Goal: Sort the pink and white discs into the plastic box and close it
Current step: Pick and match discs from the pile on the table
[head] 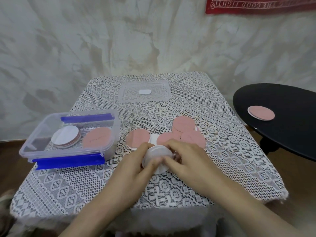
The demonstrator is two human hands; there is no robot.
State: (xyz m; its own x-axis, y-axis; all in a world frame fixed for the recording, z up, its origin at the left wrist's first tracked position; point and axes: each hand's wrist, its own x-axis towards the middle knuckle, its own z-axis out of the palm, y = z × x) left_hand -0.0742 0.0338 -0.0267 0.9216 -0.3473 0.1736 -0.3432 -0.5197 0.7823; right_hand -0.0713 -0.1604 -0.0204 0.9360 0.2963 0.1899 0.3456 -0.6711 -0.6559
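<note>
Both hands, left hand (pixel 136 161) and right hand (pixel 185 158), pinch white-faced disc stack (pixel 158 152); gathering step; next, carry to open plastic box (pixel 68 135).

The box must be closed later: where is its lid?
Head view: the clear lid lies flat near the far edge of the table, beyond the loose discs, right of the open box.
</note>
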